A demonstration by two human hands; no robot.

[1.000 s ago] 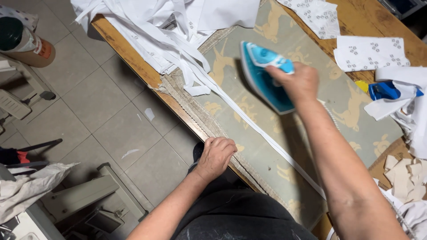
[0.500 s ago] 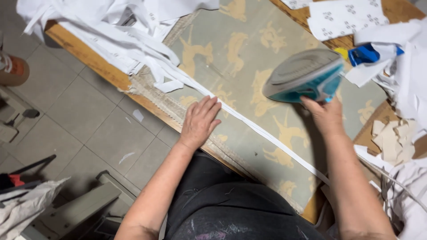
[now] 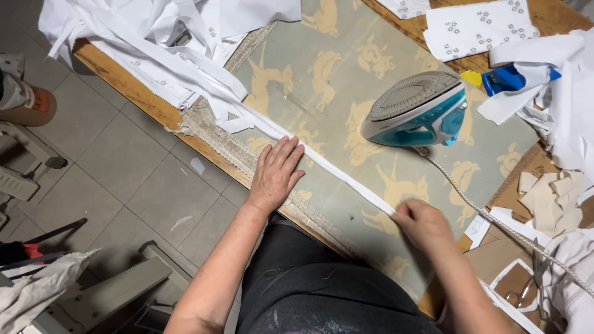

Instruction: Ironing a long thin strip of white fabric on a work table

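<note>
A long, narrow strip of white fabric (image 3: pixel 334 170) lies diagonally across the pale green ironing cloth printed with tan animal shapes (image 3: pixel 322 74), which covers the wooden tabletop (image 3: pixel 142 102). The strip runs from the heap of white fabric pieces (image 3: pixel 161 37) at the far left down toward the near right.

The left hand (image 3: pixel 276 173) lies flat, palm down, on the cloth at the near edge of the tabletop. Its fingers are spread and straight, their tips resting on or just against the strip, so this grip is open and pressing rather than clasping. The right hand (image 3: pixel 424 222) is at the near right end of the strip, slightly blurred. Its fingers are curled together with the end of the strip pinched between them.

A teal and grey electric iron (image 3: pixel 417 111) sits on the cloth to the far side of the strip, clear of both hands. Its braided white cord (image 3: pixel 495 219) trails toward the near right corner. Beyond the iron, at the far right, a small blue plastic object (image 3: pixel 504 77) sits half under loose white fabric, and a white cloth piece with small dark printed motifs (image 3: pixel 476 28) lies flat on the bare wood. Beige cut scraps (image 3: pixel 554 198) are piled on brown cardboard at the right edge. A grey tiled floor (image 3: pixel 117 167) shows to the left of the tabletop.
</note>
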